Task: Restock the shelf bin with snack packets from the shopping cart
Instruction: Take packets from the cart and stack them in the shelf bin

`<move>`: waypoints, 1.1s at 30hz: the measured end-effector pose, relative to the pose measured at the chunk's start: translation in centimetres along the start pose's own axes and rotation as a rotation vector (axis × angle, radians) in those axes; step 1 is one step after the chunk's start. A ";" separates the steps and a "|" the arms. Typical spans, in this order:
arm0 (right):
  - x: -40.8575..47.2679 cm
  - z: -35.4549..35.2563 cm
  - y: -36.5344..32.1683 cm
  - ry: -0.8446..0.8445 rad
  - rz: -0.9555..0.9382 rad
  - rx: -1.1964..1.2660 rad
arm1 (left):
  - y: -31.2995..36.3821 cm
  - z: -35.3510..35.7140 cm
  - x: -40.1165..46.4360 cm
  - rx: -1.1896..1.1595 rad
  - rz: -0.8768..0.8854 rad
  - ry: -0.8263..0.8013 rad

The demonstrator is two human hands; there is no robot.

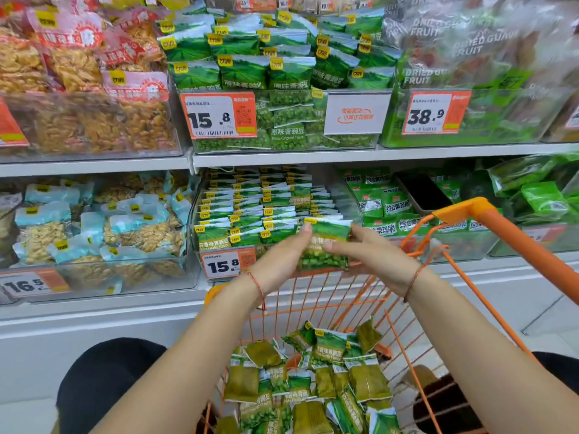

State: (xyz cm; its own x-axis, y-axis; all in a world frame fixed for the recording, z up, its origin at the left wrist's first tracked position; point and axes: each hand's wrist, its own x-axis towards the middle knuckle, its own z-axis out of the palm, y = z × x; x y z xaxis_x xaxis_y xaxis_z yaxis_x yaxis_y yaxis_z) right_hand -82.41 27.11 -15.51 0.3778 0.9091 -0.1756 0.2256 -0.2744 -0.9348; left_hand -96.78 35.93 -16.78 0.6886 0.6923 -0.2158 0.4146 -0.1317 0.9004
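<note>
You held stack of packets (324, 242) between both palms, left hand (282, 261) and right hand (372, 258) pressing flat from either side, fingers straight, likely squaring edges so stack slots upright into row. Bin (266, 211) sat just beyond grip, already near full with upright rows, price tag (224, 265) left of grip on bin front. Cart (329, 308) sat below grip, loose packets (313, 377) heaped inside awaiting shelving.
</note>
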 end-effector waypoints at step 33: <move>20.0 0.8 3.2 0.305 -0.053 -0.203 | -7.9 -3.8 8.4 0.886 0.142 0.627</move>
State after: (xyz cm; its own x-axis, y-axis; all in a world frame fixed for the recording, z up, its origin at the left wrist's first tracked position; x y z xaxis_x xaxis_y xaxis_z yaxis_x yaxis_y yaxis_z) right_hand -74.86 44.66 -22.21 0.6046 0.7965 0.0002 0.4138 -0.3138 -0.8546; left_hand -96.50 45.53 -24.22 0.4426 0.8357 0.3251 0.8092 -0.5284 0.2567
